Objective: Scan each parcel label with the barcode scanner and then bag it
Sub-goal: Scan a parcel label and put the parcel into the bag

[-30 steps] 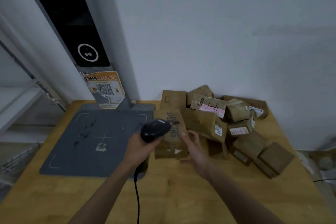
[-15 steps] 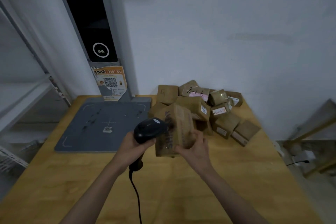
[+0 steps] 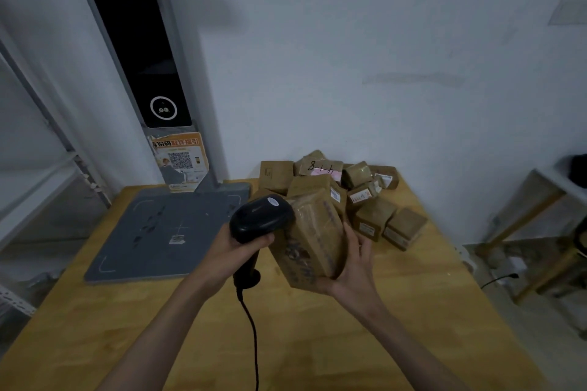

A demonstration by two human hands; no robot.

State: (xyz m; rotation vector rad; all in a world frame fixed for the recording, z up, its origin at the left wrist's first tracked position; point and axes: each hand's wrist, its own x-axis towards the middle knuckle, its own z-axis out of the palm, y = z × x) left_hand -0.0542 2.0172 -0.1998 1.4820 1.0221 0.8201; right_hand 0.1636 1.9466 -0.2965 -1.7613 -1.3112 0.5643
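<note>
My left hand (image 3: 241,247) has a closed grip round the handle of the barcode scanner (image 3: 261,218), whose head points right, touching the parcel (image 3: 313,243). My right hand (image 3: 352,267) holds this parcel from below and behind, above the table (image 3: 381,311), with its long axis tilted away from me. I see no label on the near face, so I probably must turn it toward the scanner.

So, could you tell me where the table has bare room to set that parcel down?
Bare wood lies along the table's near edge, both sides of the scanner cable, and right of the grey mat. The far right corner is crowded with the parcel pile.
</note>
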